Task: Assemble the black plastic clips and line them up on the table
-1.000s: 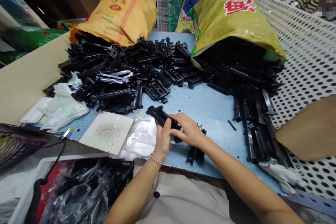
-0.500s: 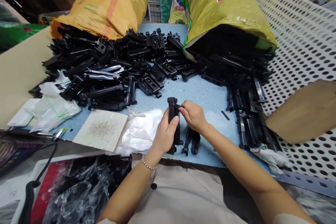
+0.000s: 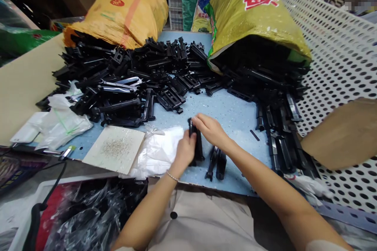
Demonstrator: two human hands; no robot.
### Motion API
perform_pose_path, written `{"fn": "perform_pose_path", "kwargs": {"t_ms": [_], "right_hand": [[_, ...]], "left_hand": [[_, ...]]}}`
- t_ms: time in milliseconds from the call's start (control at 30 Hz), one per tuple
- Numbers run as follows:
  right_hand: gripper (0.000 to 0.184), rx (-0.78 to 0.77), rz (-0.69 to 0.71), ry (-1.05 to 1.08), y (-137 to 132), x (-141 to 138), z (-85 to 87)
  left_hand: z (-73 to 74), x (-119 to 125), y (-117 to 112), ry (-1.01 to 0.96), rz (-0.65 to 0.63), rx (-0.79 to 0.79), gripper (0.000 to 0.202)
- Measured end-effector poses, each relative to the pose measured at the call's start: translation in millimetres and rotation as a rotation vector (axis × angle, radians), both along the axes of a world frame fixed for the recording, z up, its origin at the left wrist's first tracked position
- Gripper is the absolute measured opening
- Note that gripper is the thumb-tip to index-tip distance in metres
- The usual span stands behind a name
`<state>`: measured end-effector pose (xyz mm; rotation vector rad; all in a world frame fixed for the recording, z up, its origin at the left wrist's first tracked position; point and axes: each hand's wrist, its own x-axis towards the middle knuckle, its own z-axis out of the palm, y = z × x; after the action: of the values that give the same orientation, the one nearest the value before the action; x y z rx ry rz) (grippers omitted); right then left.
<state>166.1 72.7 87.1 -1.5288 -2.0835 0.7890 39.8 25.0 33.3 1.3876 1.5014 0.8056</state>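
My left hand (image 3: 185, 151) is wrapped around a long black plastic part (image 3: 199, 147), which stands nearly lengthwise to me at the front of the blue tabletop (image 3: 232, 113). At the part's far end, my right hand (image 3: 207, 126) has its fingers pinched against the top; whether they hold a small piece there is hidden. Just right of the held part, two similar black parts (image 3: 218, 162) lie side by side. A small dark strip (image 3: 255, 135) lies farther right on the table.
A heap of black parts (image 3: 138, 78) spreads below an orange sack (image 3: 132, 11); more spill from a yellow-green sack (image 3: 256, 19). At left are a square board (image 3: 116, 147) with tiny bits and white plastic bags (image 3: 160, 151). A perforated white panel (image 3: 338, 66) borders the right.
The black part has turned in my left hand, showing a narrower side. My right hand has shifted over its far end. The whole view has moved slightly.
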Motion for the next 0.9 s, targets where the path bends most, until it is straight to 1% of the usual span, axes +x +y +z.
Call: {"fn": "perform_pose_path", "kwargs": {"t_ms": [67,100,133,200,267,333,400,467,533,600,633,667,700,767,833,867,900], "right_hand": [[0.036,0.087,-0.124,-0.135,45.9,-27.6,-0.2],[0.036,0.088,-0.161,-0.208,64.7,-43.1,-2.6],[0.040,0.069,-0.179,-0.261,79.9,-57.5,-5.9],[0.049,0.019,-0.201,-0.308,99.5,-77.4,-12.7],[0.043,-0.018,-0.222,-0.293,108.4,-79.1,-16.1],[0.032,-0.045,-0.249,-0.262,110.3,-63.1,-14.6],[0.030,-0.088,-0.261,-0.216,103.9,-37.8,-9.9],[0.036,-0.143,-0.247,-0.152,84.5,-13.7,-5.5],[0.044,-0.202,-0.217,-0.081,51.3,2.7,-4.0],[0.047,-0.240,-0.168,0.025,11.3,11.6,-4.9],[0.047,-0.234,-0.127,0.110,-7.3,14.5,-5.6],[0.046,-0.199,-0.106,0.164,-23.0,17.0,-6.0],[0.045,-0.129,-0.107,0.194,-34.5,19.5,-5.9],[0.042,0.099,-0.142,0.142,-43.6,24.9,-4.5],[0.042,0.339,-0.129,0.011,-37.1,29.8,-2.3],[0.043,0.421,-0.084,-0.053,-30.7,31.5,-1.5],[0.045,0.469,-0.029,-0.107,-23.9,32.7,-0.8]], "left_hand": [[-9.3,19.0,-14.9,0.108,-0.071,0.075,0.027],[-12.5,27.6,-21.8,0.160,-0.099,0.138,0.027],[-14.7,34.3,-27.5,0.204,-0.122,0.196,0.027],[-16.9,38.9,-33.3,0.237,-0.154,0.255,0.027],[-17.8,31.0,-30.5,0.166,-0.160,0.241,0.029],[-18.3,14.7,-20.3,0.014,-0.124,0.207,0.032],[-17.9,-1.9,-5.5,-0.165,-0.025,0.150,0.035],[-14.6,-11.6,10.0,-0.383,0.113,0.071,0.043],[-6.4,-12.3,21.6,-0.642,0.226,0.011,0.054],[6.3,-7.6,25.4,-0.845,0.257,-0.020,0.056],[13.6,-4.7,24.0,-0.889,0.245,-0.032,0.053],[21.0,-2.2,20.5,-0.890,0.218,-0.047,0.049],[27.9,-0.3,15.4,-0.857,0.186,-0.058,0.046],[39.8,2.0,2.9,-0.749,0.117,-0.051,0.040],[47.9,3.4,-9.1,-0.651,0.031,-0.014,0.037],[50.3,4.2,-13.7,-0.621,-0.006,-0.004,0.036],[51.6,5.0,-17.1,-0.601,-0.038,-0.001,0.036]]}}
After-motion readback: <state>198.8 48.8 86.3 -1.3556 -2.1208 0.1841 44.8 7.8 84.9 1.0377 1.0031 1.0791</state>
